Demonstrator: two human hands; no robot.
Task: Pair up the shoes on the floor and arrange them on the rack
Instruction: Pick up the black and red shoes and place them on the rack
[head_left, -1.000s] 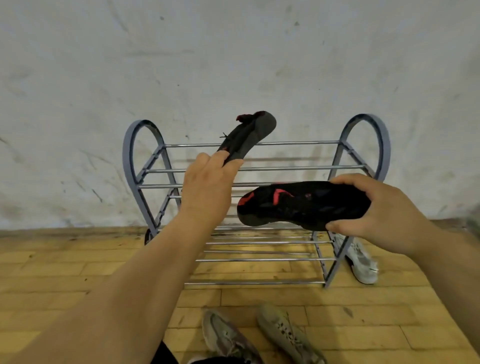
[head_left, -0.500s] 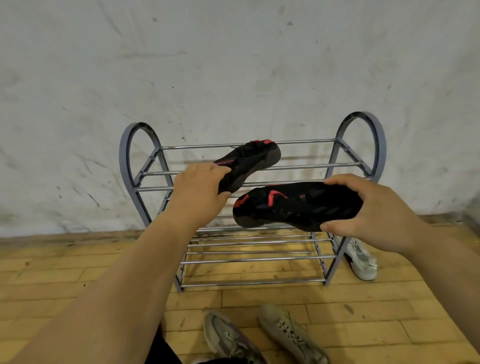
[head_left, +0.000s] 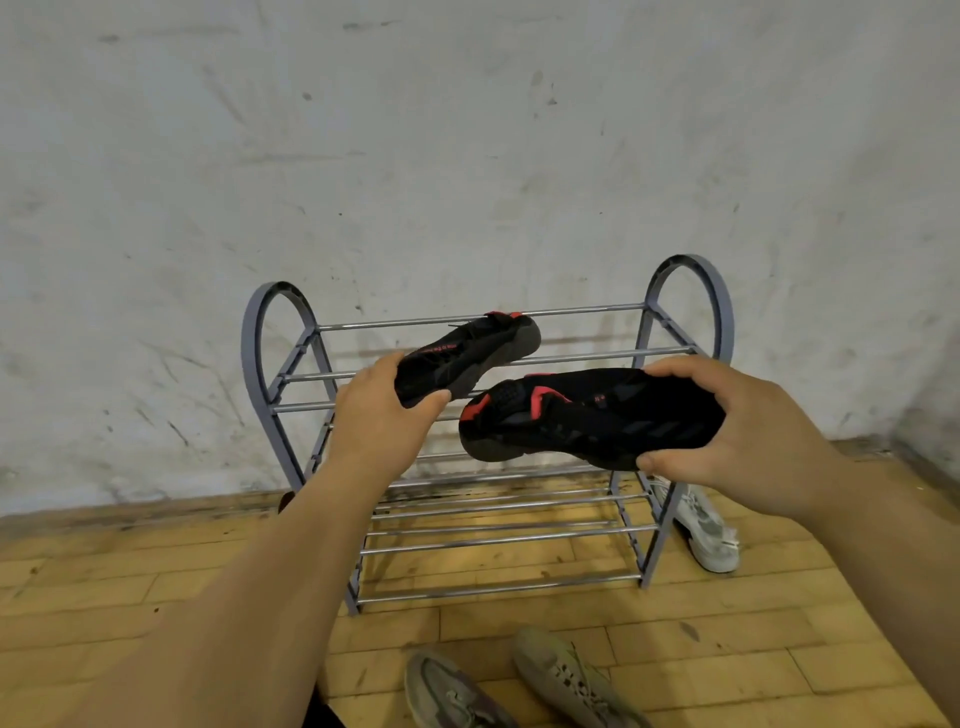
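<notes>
A grey metal shoe rack (head_left: 680, 291) with chrome bars stands against the wall. My left hand (head_left: 382, 415) grips the near end of a black shoe with red trim (head_left: 478, 351), which lies tilted over the top tier's bars. My right hand (head_left: 737, 436) holds the matching black and red shoe (head_left: 582, 415) on its side in the air, in front of the top tier, its red-marked end pointing left.
Two grey-beige sneakers (head_left: 566, 680) lie on the wooden floor (head_left: 727, 644) in front of the rack. A white sneaker (head_left: 706, 530) sits on the floor by the rack's right leg. The lower tiers hold no shoes. A white wall (head_left: 467, 156) is behind.
My left hand has lowered its shoe from an upright tilt above the rack down onto the top bars. The right hand's shoe stays about where it was.
</notes>
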